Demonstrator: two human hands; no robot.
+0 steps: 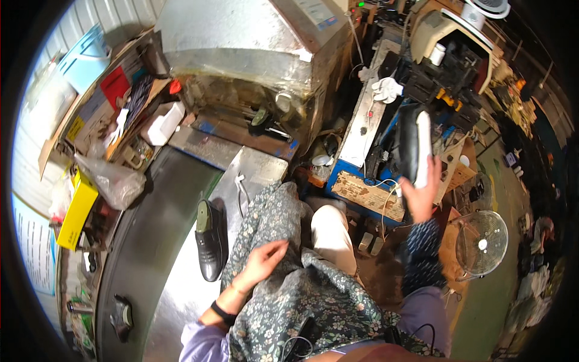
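My right hand [420, 196] is at the near end of a black shoe with a white sole [424, 139], on the machine at the right. Its thumb is on one side and its fingers on the other, gripping that end. My left hand [265, 260] rests over my flowered apron [338, 295], fingers loosely stretched and holding nothing. Left of it, a second black shoe [209, 250] with a greenish last [205, 215] inside lies on the metal bench [175, 289], apart from the hand.
A dark conveyor belt [151, 223] runs along the left, carrying another dark shoe [122, 317]. A metal hood [235, 42] stands ahead. White gloves [386, 90] lie on the machine's ledge. A round fan [482, 244] stands at the right. A yellow box [78, 211] is at far left.
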